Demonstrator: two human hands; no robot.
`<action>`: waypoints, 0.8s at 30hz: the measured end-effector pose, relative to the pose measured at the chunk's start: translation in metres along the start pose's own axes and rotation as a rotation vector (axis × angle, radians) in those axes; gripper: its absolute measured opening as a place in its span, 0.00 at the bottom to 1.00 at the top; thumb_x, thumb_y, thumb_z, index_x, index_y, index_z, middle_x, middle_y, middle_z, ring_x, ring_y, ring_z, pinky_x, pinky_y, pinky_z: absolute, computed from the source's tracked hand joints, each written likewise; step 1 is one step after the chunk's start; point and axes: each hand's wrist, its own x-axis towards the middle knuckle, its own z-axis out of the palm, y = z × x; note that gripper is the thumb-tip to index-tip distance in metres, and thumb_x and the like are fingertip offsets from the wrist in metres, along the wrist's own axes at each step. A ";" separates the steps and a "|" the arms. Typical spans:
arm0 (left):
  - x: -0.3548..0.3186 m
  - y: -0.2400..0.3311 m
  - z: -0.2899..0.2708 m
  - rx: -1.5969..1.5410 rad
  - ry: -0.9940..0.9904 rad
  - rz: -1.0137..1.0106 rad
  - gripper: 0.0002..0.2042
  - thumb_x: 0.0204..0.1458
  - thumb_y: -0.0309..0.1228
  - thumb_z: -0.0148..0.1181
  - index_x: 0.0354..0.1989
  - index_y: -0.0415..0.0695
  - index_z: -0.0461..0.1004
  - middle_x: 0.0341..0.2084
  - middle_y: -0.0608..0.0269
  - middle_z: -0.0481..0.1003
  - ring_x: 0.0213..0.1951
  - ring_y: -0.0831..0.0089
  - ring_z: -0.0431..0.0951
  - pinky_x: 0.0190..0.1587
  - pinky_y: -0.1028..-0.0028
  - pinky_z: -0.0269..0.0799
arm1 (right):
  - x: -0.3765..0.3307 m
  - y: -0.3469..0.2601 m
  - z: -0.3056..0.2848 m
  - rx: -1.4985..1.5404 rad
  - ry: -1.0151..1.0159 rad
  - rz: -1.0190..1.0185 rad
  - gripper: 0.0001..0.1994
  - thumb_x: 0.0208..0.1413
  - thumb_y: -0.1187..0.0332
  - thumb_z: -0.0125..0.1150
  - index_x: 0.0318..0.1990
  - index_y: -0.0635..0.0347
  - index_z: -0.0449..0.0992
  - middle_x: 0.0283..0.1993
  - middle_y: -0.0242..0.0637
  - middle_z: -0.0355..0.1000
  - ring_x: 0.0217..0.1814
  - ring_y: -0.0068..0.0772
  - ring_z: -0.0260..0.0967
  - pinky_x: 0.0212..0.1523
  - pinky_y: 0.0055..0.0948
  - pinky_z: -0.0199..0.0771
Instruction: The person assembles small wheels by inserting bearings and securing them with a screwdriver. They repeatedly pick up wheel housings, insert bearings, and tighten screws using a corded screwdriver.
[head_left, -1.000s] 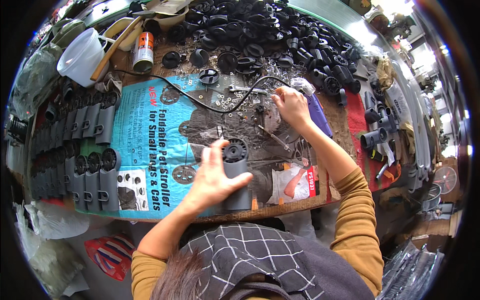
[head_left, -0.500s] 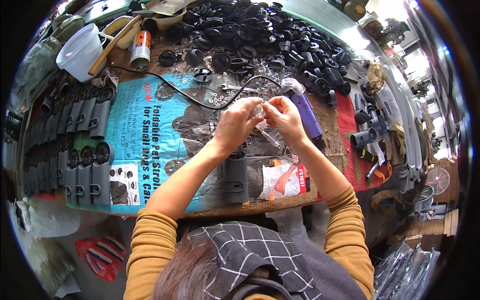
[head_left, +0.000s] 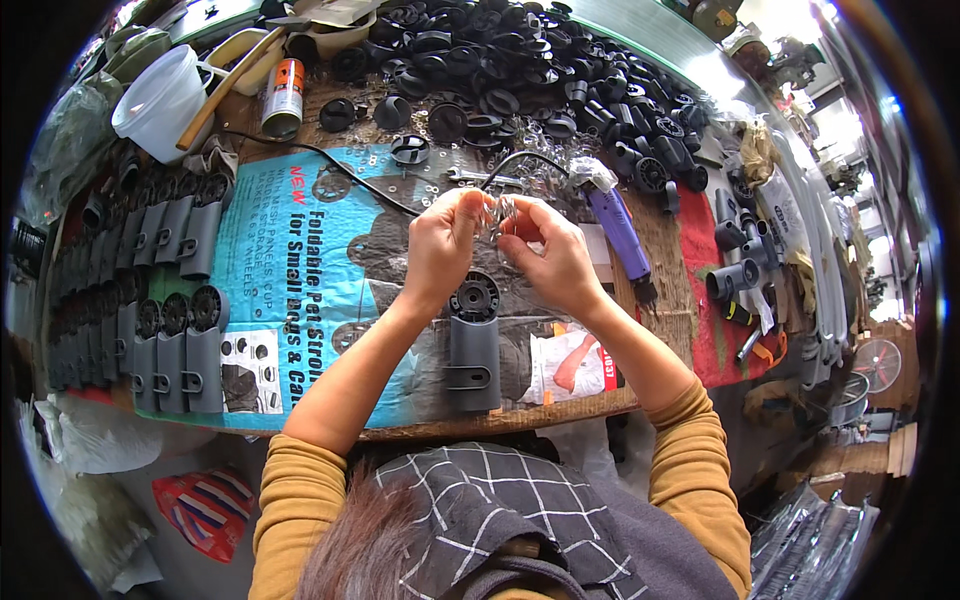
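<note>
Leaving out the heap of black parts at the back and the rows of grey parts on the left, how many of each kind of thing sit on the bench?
White plastic bucket: 1
Orange spray can: 1
Purple power tool: 1
Grey bracket with black toothed wheel, below the hands: 1
Small clear part held by left hand and right hand: 1
Total: 5

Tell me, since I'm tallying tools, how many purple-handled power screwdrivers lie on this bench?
1: the purple-handled power screwdriver lies on the wooden bench just beyond the right hand, beside the heap of black plastic parts. More could be hidden under that heap.
</note>
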 end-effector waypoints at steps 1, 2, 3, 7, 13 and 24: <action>0.004 -0.003 -0.003 -0.050 0.002 0.009 0.19 0.64 0.42 0.50 0.37 0.37 0.77 0.27 0.57 0.78 0.31 0.72 0.76 0.36 0.73 0.71 | 0.005 -0.001 0.001 -0.062 0.016 -0.068 0.18 0.53 0.72 0.63 0.51 0.67 0.72 0.35 0.41 0.75 0.34 0.30 0.73 0.40 0.30 0.74; 0.008 -0.007 -0.007 -0.029 0.049 0.038 0.20 0.65 0.43 0.49 0.37 0.36 0.77 0.28 0.60 0.78 0.32 0.77 0.75 0.37 0.75 0.70 | 0.012 -0.001 0.001 -0.085 -0.009 -0.019 0.16 0.52 0.75 0.64 0.50 0.65 0.73 0.37 0.38 0.76 0.39 0.25 0.75 0.46 0.26 0.75; 0.014 -0.012 -0.013 0.005 0.070 -0.001 0.19 0.65 0.43 0.49 0.39 0.36 0.77 0.27 0.62 0.77 0.31 0.78 0.73 0.36 0.76 0.70 | 0.022 0.000 0.002 -0.117 -0.024 -0.003 0.15 0.52 0.74 0.64 0.49 0.65 0.74 0.38 0.38 0.76 0.39 0.26 0.75 0.45 0.26 0.75; 0.033 -0.032 -0.037 -0.054 0.130 -0.009 0.16 0.65 0.40 0.51 0.42 0.37 0.75 0.28 0.67 0.75 0.28 0.84 0.70 0.31 0.81 0.67 | 0.066 0.006 0.020 -0.158 0.059 -0.132 0.15 0.51 0.72 0.66 0.47 0.64 0.75 0.38 0.37 0.76 0.39 0.28 0.75 0.44 0.27 0.76; 0.048 -0.017 -0.067 0.603 0.201 0.133 0.21 0.55 0.37 0.63 0.56 0.42 0.72 0.47 0.54 0.76 0.52 0.62 0.72 0.59 0.65 0.60 | 0.067 -0.004 0.021 -0.159 0.022 -0.037 0.12 0.51 0.71 0.67 0.43 0.63 0.78 0.36 0.36 0.77 0.38 0.25 0.76 0.42 0.25 0.75; -0.057 0.014 -0.049 0.450 -0.365 0.019 0.26 0.45 0.42 0.69 0.51 0.41 0.75 0.43 0.54 0.77 0.47 0.58 0.73 0.56 0.63 0.64 | -0.035 -0.034 -0.004 -0.085 -0.172 -0.028 0.13 0.51 0.76 0.65 0.45 0.61 0.78 0.39 0.38 0.73 0.36 0.32 0.76 0.37 0.29 0.77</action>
